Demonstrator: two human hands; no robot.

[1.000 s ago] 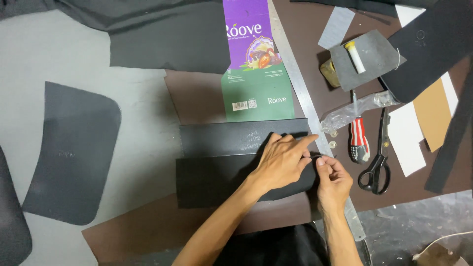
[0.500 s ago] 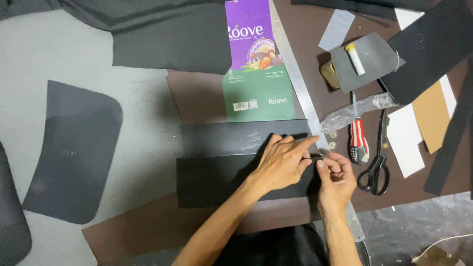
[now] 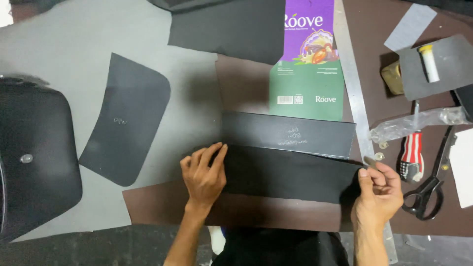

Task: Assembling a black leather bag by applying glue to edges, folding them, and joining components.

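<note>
Black leather strip (image 3: 290, 173) spans between the hands (left hand (image 3: 204, 173) flat on it, right hand (image 3: 380, 189) pinching its end)

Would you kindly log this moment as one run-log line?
left hand: flat on black leather strip | right hand: pinching small metal piece at strip's right end | scissors: nearby

The left hand (image 3: 204, 177) lies flat on the left end of the near strip (image 3: 290, 175); the right hand (image 3: 379, 192) is at its right end. A second strip (image 3: 288, 135) lies just behind it, overlapping a carton (image 3: 308, 74). A ruler (image 3: 354, 93) runs along the carton's right side. Scissors (image 3: 428, 189) and a screwdriver (image 3: 413, 152) lie right of the ruler. A curved panel (image 3: 125, 118) lies to the left.
</note>
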